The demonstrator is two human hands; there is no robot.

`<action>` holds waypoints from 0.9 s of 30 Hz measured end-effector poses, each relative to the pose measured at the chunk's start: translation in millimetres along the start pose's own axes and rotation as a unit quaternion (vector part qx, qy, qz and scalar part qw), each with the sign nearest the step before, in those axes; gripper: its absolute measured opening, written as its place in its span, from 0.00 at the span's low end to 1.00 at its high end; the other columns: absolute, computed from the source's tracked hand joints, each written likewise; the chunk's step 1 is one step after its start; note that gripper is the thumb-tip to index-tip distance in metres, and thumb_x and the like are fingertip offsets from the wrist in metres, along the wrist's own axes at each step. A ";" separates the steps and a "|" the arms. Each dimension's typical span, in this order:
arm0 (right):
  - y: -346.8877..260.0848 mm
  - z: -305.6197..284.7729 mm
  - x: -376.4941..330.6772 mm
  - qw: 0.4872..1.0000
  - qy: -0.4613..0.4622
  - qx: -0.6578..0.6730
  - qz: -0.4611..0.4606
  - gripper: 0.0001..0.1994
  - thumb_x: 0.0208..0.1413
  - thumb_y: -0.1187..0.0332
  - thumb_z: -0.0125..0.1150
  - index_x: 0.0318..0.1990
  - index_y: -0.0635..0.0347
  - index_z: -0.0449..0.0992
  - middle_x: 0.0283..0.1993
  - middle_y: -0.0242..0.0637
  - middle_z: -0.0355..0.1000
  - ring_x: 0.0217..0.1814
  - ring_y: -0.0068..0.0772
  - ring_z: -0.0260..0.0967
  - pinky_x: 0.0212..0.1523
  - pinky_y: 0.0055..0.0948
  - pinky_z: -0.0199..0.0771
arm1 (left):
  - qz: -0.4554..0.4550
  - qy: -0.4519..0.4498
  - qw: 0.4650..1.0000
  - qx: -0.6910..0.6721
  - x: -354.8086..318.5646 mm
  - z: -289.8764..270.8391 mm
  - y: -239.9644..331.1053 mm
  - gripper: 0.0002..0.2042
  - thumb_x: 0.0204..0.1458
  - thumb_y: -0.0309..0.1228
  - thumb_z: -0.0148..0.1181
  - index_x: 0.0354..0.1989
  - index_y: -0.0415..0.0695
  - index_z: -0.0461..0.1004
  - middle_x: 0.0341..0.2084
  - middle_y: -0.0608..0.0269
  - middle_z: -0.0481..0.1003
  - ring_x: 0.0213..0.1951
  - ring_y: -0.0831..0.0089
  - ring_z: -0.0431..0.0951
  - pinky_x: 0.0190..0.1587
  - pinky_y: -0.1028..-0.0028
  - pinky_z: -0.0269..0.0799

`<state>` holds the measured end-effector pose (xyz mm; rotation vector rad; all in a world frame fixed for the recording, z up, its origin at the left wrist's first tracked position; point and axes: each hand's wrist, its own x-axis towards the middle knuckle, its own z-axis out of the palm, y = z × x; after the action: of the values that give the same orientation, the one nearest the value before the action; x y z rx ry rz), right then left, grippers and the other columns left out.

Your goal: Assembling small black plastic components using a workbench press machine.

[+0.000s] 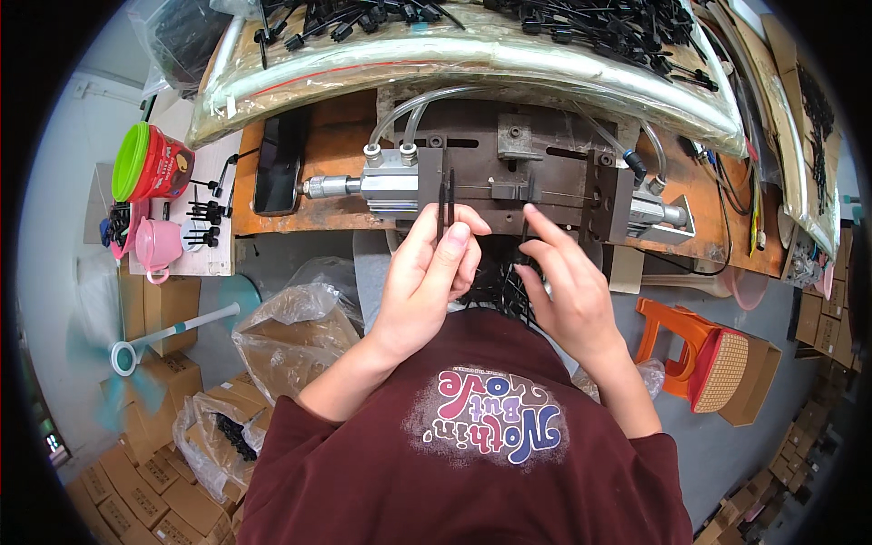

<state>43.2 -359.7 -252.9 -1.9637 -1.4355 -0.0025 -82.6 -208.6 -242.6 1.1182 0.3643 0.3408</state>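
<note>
My left hand (431, 268) is closed around two thin black rods (446, 195) that stand up from its fingers, in front of the left block of a dark metal fixture (468, 136). To its right, my right hand (572, 286) has its index finger and thumb on another slim black rod (524, 231), just in front of the fixture's small centre block (510, 191). Whether that rod touches the block I cannot tell. Silver air cylinders (391, 182) with clear hoses flank the fixture. Below my hands, a bunch of black parts (490, 277) lies by my lap, partly hidden.
Behind the fixture, a plastic-wrapped tray (454, 59) carries many black stemmed parts. On the left are a phone (280, 168), a red tub (168, 168), a pink cup (158, 245) and a fan (123, 358). An orange stool (668, 341) stands at right, cartons (136, 490) at lower left.
</note>
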 end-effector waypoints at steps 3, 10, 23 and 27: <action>6.1 10.1 2.9 0.994 -0.026 -0.094 -0.038 0.11 0.48 0.76 0.62 0.40 0.67 0.73 0.61 0.51 0.70 0.44 0.39 0.77 0.49 0.34 0.77 | -0.010 -0.012 0.997 -0.076 1.2 1.7 9.0 0.12 0.71 0.37 0.41 0.48 0.42 0.66 0.24 0.72 0.63 0.23 0.87 0.58 0.23 0.84 0.56; 0.2 6.7 14.9 0.985 -0.064 -0.162 -0.022 0.10 0.47 0.74 0.65 0.38 0.63 0.74 0.60 0.45 0.73 0.28 0.32 0.75 0.34 0.29 0.76 | 0.114 0.023 0.993 0.026 6.2 5.9 15.9 0.10 0.71 0.33 0.38 0.49 0.41 0.65 0.44 0.47 0.75 0.42 0.66 0.77 0.46 0.71 0.71; -19.9 -14.0 13.7 0.990 0.077 0.036 -0.117 0.15 0.43 0.79 0.69 0.41 0.67 0.78 0.43 0.45 0.76 0.36 0.40 0.79 0.33 0.32 0.80 | -0.019 -0.090 0.996 -0.022 9.4 16.5 -1.3 0.15 0.71 0.32 0.37 0.58 0.36 0.63 0.58 0.44 0.71 0.62 0.61 0.71 0.64 0.63 0.66; -7.1 -13.2 8.4 0.997 0.071 0.029 -0.033 0.14 0.44 0.80 0.68 0.41 0.66 0.76 0.45 0.45 0.74 0.42 0.44 0.77 0.38 0.36 0.79 | 0.037 -0.012 0.985 0.169 6.3 11.8 5.6 0.19 0.71 0.34 0.37 0.64 0.36 0.62 0.52 0.53 0.76 0.43 0.75 0.79 0.40 0.78 0.75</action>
<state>45.6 -358.6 -235.9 -1.8306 -1.3908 -0.1253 -72.2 -213.2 -233.6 1.4710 0.3690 0.3390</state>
